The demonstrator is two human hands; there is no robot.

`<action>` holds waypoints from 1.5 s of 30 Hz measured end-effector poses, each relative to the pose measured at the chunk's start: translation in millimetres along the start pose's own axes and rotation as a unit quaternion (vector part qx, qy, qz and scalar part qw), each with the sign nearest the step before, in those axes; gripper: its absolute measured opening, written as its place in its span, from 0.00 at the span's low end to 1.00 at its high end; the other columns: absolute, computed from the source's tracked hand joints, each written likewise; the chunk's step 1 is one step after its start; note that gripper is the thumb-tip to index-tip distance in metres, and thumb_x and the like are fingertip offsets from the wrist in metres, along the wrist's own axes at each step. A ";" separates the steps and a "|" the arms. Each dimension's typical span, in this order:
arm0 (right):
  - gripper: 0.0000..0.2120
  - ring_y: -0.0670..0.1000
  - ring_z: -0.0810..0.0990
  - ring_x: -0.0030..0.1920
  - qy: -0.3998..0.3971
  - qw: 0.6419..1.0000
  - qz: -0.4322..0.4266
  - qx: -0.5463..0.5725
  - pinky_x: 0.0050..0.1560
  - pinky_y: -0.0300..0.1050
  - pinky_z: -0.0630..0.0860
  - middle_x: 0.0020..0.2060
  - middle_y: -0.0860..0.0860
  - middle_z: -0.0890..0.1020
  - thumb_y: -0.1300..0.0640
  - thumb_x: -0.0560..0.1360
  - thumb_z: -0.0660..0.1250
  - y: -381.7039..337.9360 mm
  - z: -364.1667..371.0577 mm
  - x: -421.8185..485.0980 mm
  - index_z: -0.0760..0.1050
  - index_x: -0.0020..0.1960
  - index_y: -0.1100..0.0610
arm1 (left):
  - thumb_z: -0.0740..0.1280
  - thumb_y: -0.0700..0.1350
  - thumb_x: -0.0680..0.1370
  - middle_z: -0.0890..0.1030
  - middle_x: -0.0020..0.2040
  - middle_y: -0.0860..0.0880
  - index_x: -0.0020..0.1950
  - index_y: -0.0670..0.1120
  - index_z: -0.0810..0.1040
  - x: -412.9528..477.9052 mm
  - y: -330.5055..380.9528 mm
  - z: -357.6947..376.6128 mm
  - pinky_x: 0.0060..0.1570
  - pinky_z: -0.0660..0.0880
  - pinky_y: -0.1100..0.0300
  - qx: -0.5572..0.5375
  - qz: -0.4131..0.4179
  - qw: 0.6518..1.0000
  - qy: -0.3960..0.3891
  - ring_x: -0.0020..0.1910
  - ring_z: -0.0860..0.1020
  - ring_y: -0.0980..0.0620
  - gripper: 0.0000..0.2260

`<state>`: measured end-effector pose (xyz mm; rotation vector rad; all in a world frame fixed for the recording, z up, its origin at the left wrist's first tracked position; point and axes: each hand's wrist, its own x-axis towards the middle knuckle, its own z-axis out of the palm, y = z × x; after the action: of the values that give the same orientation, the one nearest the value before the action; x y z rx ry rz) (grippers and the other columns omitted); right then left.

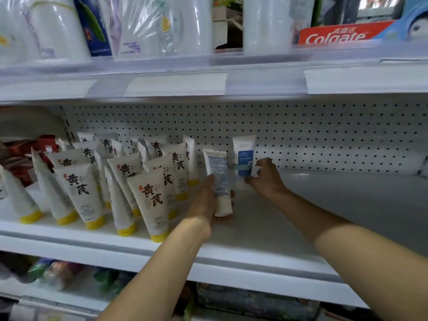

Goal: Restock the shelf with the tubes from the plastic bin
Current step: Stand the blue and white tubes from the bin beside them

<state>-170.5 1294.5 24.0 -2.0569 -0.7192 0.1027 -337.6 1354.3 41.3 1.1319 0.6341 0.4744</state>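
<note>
On shelf [254, 228], left hand [206, 200] gripping tube [218, 179] — upright

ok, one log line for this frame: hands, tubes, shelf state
left hand: holds white tube, barcode out | right hand: at blue-label tube, upright by pegboard | shelf: yellow-cap tubes left

A red Colgate box [340, 33] lies on the upper shelf, right side. Wrapped white bottles [58, 26] stand left of it. Red packets [27, 154] sit at far left.
</note>
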 end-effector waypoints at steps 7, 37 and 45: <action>0.17 0.45 0.78 0.36 -0.213 0.964 -0.104 0.120 0.32 0.39 0.75 0.42 0.50 0.81 0.49 0.70 0.74 -25.7 -31.2 -56.9 0.76 0.53 0.56 | 0.59 0.48 0.81 0.81 0.52 0.44 0.61 0.47 0.75 -3.2 -4.8 19.5 0.43 0.80 0.50 -0.013 0.037 0.999 -0.010 0.46 0.80 0.46 0.12; 0.24 0.51 0.82 0.41 0.022 1.000 -0.001 0.007 0.41 0.46 0.81 0.50 0.55 0.84 0.51 0.63 0.80 55.3 -65.6 8.5 0.79 0.55 0.57 | 0.67 0.43 0.78 0.79 0.44 0.50 0.56 0.47 0.77 23.4 -14.8 22.7 0.39 0.72 0.63 0.313 0.230 0.919 0.072 0.43 0.77 0.52 0.08; 0.27 0.52 0.82 0.49 0.005 1.000 0.000 -0.016 0.53 0.49 0.79 0.53 0.54 0.83 0.49 0.64 0.80 58.9 -64.7 10.5 0.77 0.58 0.57 | 0.68 0.44 0.77 0.78 0.42 0.50 0.53 0.49 0.77 20.9 -19.8 21.9 0.39 0.72 0.63 0.360 0.219 0.902 0.096 0.42 0.77 0.52 0.05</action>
<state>-113.3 1227.9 16.0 -2.0873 -0.7184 0.0802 -306.7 1345.8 24.3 1.9736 0.7535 0.7745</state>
